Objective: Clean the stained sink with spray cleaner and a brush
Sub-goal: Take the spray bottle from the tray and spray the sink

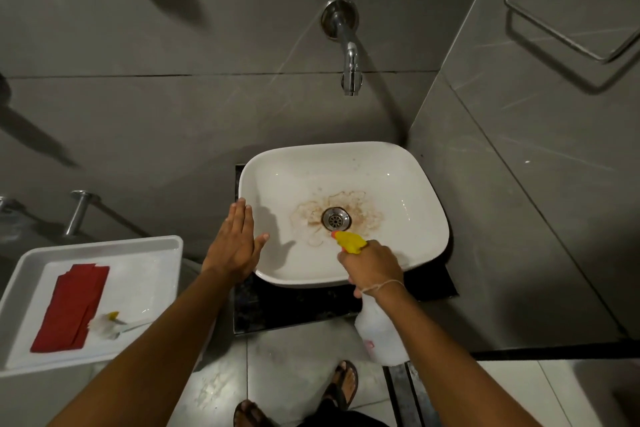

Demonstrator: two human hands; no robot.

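A white basin sink (408,184) sits on a dark counter, with a brown stain (313,215) ringed around its metal drain (335,218). My right hand (372,265) grips a white spray bottle (379,333) with a yellow nozzle (348,241); the nozzle points into the basin just in front of the drain. My left hand (239,243) lies flat with fingers apart on the sink's left rim, holding nothing. A white brush (107,324) with a yellow tip lies in the white tray (162,246) at the left.
A red cloth (74,305) lies in the tray beside the brush. A chrome tap (349,55) juts from the grey wall above the sink. A metal towel rail (561,31) is on the right wall. My sandalled feet (341,385) stand on the tiled floor.
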